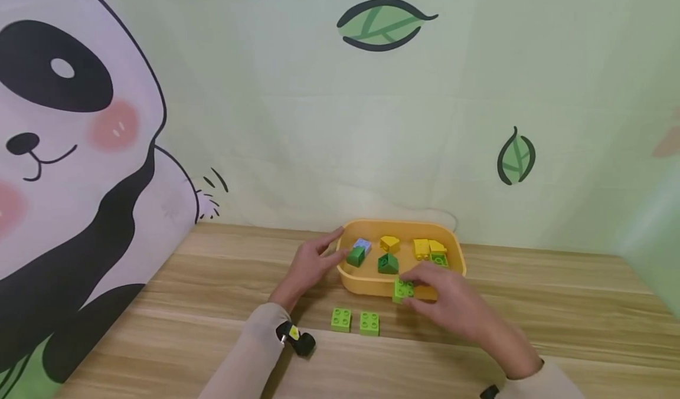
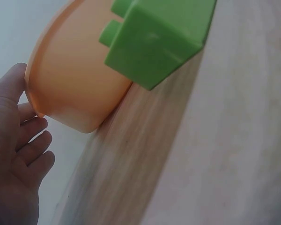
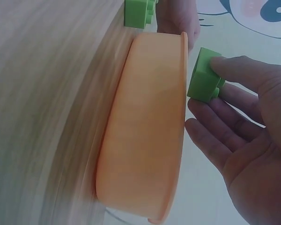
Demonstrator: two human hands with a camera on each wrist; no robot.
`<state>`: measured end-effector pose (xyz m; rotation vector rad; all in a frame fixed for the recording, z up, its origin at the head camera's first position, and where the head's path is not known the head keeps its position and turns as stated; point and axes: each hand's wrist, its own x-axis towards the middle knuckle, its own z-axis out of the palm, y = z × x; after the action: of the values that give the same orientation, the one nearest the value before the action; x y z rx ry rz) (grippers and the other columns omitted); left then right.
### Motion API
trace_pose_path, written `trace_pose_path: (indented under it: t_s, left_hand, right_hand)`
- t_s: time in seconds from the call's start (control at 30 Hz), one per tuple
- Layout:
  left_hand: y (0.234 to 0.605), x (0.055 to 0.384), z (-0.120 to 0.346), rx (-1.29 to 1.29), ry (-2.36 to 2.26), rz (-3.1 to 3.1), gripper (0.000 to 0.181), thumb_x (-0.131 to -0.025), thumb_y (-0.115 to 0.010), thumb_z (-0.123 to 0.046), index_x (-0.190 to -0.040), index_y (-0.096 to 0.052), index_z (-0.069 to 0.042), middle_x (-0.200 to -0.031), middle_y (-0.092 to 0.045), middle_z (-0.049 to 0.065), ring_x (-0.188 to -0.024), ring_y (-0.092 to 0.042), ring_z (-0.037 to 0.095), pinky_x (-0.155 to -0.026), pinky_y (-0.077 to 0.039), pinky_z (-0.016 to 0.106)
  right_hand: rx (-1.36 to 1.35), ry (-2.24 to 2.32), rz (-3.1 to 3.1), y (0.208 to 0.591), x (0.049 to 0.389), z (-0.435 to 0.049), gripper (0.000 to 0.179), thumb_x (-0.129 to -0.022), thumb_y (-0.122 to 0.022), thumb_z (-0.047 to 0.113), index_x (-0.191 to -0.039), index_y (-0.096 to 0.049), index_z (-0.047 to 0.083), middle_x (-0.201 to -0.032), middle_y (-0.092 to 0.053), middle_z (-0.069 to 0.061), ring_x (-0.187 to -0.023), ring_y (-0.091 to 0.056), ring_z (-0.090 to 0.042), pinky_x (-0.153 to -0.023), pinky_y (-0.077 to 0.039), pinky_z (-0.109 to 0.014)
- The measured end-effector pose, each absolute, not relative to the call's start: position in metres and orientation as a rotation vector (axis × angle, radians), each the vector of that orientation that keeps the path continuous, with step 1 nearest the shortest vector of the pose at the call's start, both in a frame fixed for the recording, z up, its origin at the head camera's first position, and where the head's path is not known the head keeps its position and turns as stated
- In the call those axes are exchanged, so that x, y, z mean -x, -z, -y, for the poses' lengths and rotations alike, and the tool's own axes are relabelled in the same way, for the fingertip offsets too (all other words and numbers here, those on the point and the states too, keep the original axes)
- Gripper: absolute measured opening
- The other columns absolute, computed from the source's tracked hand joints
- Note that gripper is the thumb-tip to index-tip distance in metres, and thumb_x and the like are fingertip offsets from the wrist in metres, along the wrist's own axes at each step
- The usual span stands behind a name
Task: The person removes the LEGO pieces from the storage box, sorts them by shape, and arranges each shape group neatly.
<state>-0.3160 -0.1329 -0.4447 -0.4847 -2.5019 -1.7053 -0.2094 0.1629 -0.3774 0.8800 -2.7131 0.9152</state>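
My right hand (image 1: 451, 301) pinches a light green building block (image 1: 403, 290) between thumb and fingers, at the front wall of an orange-yellow plastic container (image 1: 366, 287). In the right wrist view the pinched block (image 3: 205, 75) is beside the container's rim. My left hand (image 1: 310, 263) rests at the container's left end, thumb and index finger spread along the rim; its other fingers bend loosely outside. Two more light green blocks (image 1: 341, 320) lie studs up on the table before the container. One block (image 2: 152, 40) looms large in the left wrist view.
Inside the container are yellow blocks (image 1: 389, 244), dark green pieces (image 1: 388, 264), a blue-violet block (image 1: 363, 245) and a light green block (image 1: 439, 260). The wood-grain table (image 1: 212, 293) meets a pale green cloth backdrop (image 1: 276, 151) printed with a panda and leaves.
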Motion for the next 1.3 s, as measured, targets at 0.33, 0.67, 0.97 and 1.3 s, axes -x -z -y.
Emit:
trace_pose_path:
  t_s: [0.33, 0.67, 0.97, 1.3]
  left_hand:
    - [0.443, 0.314, 0.132, 0.501, 1.696, 2.49, 0.056, -0.1, -0.076, -0.023, -0.152, -0.059, -0.012, -0.157, -0.054, 0.007, -0.148, -0.045, 0.034, -0.123, -0.035, 0.053]
    - [0.445, 0.316, 0.132, 0.494, 1.705, 2.495, 0.056, -0.1, -0.076, -0.021, -0.153, -0.058, -0.012, -0.158, -0.053, 0.006, -0.149, -0.044, 0.034, -0.123, -0.035, 0.053]
    - [0.445, 0.317, 0.132, 0.484, 1.684, 2.514, 0.056, -0.101, -0.076, -0.025, -0.153, -0.058, -0.015, -0.157, -0.053, 0.003, -0.148, -0.045, 0.03, -0.123, -0.036, 0.05]
    - [0.446, 0.317, 0.132, 0.502, 1.685, 2.501, 0.056, -0.101, -0.076, -0.024, -0.153, -0.058, -0.013, -0.157, -0.053, 0.006, -0.149, -0.045, 0.033, -0.123, -0.035, 0.053]
  right_hand:
    - [-0.926, -0.951, 2.726, 0.38, 0.203, -0.163, 0.027, -0.094, -0.083, 0.013, -0.12, -0.076, 0.013, -0.116, -0.073, 0.005, -0.105, -0.067, -0.012, -0.093, -0.062, -0.041]
    - [-0.973, -0.926, 2.774, 0.391, 0.204, -0.16, 0.03, -0.091, -0.085, 0.011, -0.12, -0.076, 0.012, -0.116, -0.072, 0.003, -0.107, -0.068, -0.014, -0.096, -0.061, -0.041]
    - [-1.023, -0.933, 2.81, 0.397, 0.204, -0.164, 0.028, -0.092, -0.085, 0.016, -0.118, -0.076, 0.012, -0.113, -0.072, 0.005, -0.103, -0.067, -0.013, -0.093, -0.062, -0.039]
    - [-0.98, -0.872, 2.911, 0.403, 0.204, -0.165, 0.03, -0.092, -0.085, 0.019, -0.119, -0.076, 0.013, -0.116, -0.074, 0.004, -0.108, -0.067, -0.015, -0.096, -0.06, -0.042]
